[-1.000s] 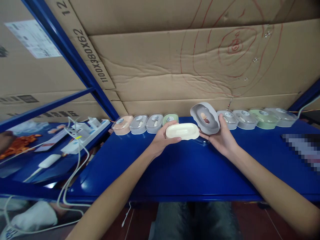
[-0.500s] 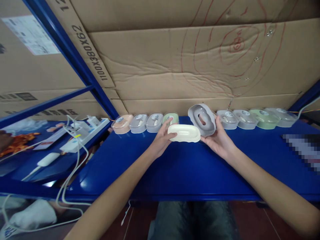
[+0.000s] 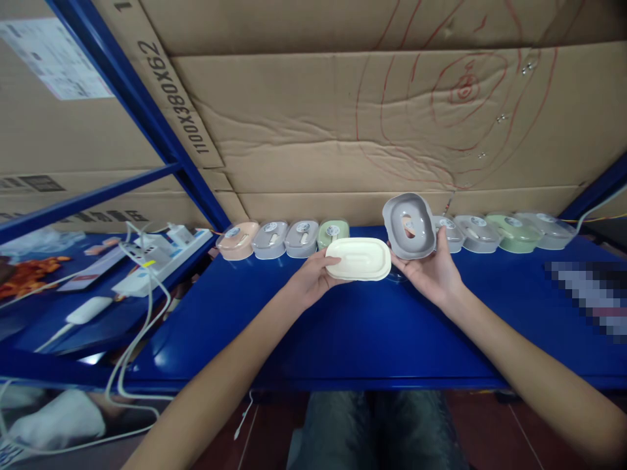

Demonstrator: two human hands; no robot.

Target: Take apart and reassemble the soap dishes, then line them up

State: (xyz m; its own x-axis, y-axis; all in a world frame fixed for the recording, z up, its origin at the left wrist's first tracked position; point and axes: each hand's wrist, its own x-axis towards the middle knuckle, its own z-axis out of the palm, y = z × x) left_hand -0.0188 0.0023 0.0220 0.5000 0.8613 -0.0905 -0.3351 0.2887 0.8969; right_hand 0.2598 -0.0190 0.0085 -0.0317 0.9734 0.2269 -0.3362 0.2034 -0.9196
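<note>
My left hand (image 3: 313, 281) is closed on one end of a cream oval soap-dish tray (image 3: 365, 261), thumb on top. My right hand (image 3: 435, 277) grips a grey soap dish (image 3: 410, 245) by its underside and right edge. The dish is tipped up so its hollow faces me, and an oval opening shows in its floor. Both pieces are held up above the blue shelf (image 3: 362, 346), side by side, the cream tray a little lower. Part of a clear lid (image 3: 398, 277) lies on the shelf, mostly hidden by my right hand.
Lidded soap boxes line the back: peach (image 3: 238, 243), grey (image 3: 270, 241), green (image 3: 334, 233), and several more at right, including another green box (image 3: 512, 234). A white power strip (image 3: 161, 261) with cables lies left. Cardboard (image 3: 313, 98) closes the back.
The grey dish has turned and tilted toward me, shifting slightly right, so more of its inside shows. The cream tray has tilted to show more of its top.
</note>
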